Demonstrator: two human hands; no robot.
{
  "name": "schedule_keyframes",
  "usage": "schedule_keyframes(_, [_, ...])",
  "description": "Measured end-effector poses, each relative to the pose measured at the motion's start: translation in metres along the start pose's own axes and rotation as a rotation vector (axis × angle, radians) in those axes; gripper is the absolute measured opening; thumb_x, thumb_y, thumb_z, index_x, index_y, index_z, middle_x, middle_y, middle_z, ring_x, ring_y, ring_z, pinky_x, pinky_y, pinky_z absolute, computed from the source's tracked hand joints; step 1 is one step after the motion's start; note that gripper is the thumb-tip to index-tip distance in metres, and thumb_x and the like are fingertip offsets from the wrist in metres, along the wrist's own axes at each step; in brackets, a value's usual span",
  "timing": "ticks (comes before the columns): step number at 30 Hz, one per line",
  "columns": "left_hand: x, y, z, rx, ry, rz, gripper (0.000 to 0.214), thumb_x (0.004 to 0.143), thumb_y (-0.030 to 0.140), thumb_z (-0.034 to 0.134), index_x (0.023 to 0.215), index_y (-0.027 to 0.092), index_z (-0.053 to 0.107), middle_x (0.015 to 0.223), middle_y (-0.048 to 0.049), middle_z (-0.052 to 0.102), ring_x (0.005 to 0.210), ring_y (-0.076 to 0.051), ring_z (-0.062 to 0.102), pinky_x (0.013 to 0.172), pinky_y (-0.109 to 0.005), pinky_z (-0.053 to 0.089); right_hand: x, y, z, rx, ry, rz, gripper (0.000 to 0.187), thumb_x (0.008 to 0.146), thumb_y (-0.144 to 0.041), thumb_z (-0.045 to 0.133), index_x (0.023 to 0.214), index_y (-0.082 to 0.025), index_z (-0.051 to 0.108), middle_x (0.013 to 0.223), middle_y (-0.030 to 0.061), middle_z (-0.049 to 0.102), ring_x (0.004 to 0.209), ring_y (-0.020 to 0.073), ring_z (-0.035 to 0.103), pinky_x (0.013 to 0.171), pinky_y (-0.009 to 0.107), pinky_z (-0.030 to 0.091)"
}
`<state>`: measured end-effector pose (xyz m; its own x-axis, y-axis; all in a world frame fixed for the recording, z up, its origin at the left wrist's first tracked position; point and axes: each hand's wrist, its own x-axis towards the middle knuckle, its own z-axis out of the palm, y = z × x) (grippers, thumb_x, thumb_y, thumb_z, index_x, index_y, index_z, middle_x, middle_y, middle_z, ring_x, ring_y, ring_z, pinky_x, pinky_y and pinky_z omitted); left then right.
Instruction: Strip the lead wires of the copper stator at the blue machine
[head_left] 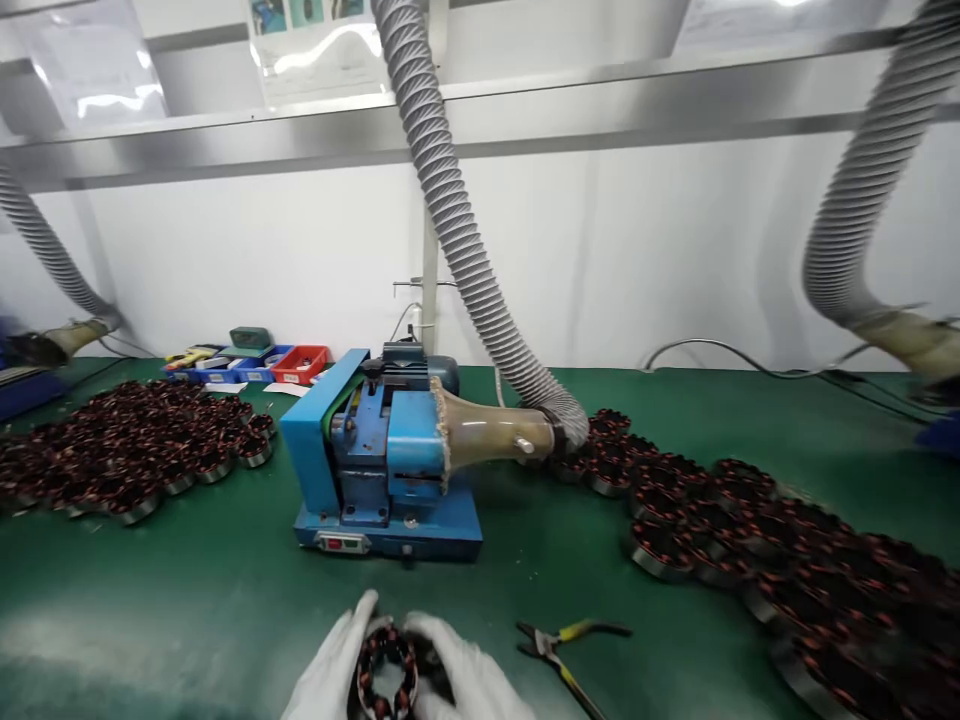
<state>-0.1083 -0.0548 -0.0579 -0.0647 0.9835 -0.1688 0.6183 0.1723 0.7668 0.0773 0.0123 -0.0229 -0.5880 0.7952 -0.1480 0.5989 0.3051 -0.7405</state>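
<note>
Both my hands wear white gloves and sit at the bottom middle of the view. My left hand point(330, 668) and my right hand point(469, 675) close around one round stator point(386, 672) with copper windings, held upright between them above the green bench point(225, 600). A blue bench machine point(382, 460) stands just beyond my hands, with a beige funnel point(487, 432) on its right side joined to a grey ribbed hose point(457, 220).
Many wound stators lie in a pile at the left point(135, 450) and another at the right point(750, 530). Yellow-handled pliers point(562, 650) lie right of my hands. Small blue and red bins point(247, 365) sit at the back left. More hoses hang at both sides.
</note>
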Motion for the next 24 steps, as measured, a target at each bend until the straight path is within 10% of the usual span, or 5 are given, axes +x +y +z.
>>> schedule_keyframes(6, [0.012,0.023,0.007,0.096,0.065,0.057,0.066,0.05,0.026,0.074,0.115,0.024,0.064,0.116,-0.0134,0.064,0.125,-0.042,0.044,0.11,-0.052,0.025,0.002,-0.01,-0.027,0.023,0.068,0.056,0.023,0.073,-0.019,0.049,0.055,-0.019,0.065,0.055,0.0033,0.065,0.059,0.02,0.059,0.058,0.028,0.04])
schedule_keyframes(14, [0.003,0.029,0.011,0.014,0.125,0.076,0.077,0.049,0.033,0.079,0.122,0.018,0.058,0.137,-0.0179,0.05,0.133,-0.04,0.035,0.112,-0.05,0.024,-0.017,-0.011,-0.078,0.681,0.509,0.165,0.037,0.075,-0.055,0.059,0.076,-0.019,0.065,0.057,-0.0029,0.054,0.051,0.0126,0.047,0.048,0.023,0.039])
schedule_keyframes(18, [0.0,0.041,0.008,-0.113,0.022,0.024,0.072,0.043,0.026,0.082,0.112,0.022,0.064,0.133,-0.0147,0.055,0.13,-0.043,0.038,0.109,-0.053,0.027,-0.017,0.01,-0.045,0.892,0.421,0.231,0.039,0.058,-0.045,0.078,0.084,-0.017,0.071,0.079,0.007,0.072,0.075,0.0217,0.065,0.071,0.031,0.05])
schedule_keyframes(24, [-0.024,0.065,0.017,-1.055,-0.196,-0.053,0.043,0.069,0.034,0.075,0.107,0.018,0.061,0.113,-0.0092,0.066,0.106,-0.028,0.06,0.097,-0.048,0.042,-0.031,-0.016,-0.043,0.899,0.108,0.104,0.033,0.059,-0.031,0.081,0.089,-0.02,0.073,0.089,0.0068,0.072,0.083,0.0234,0.066,0.078,0.033,0.049])
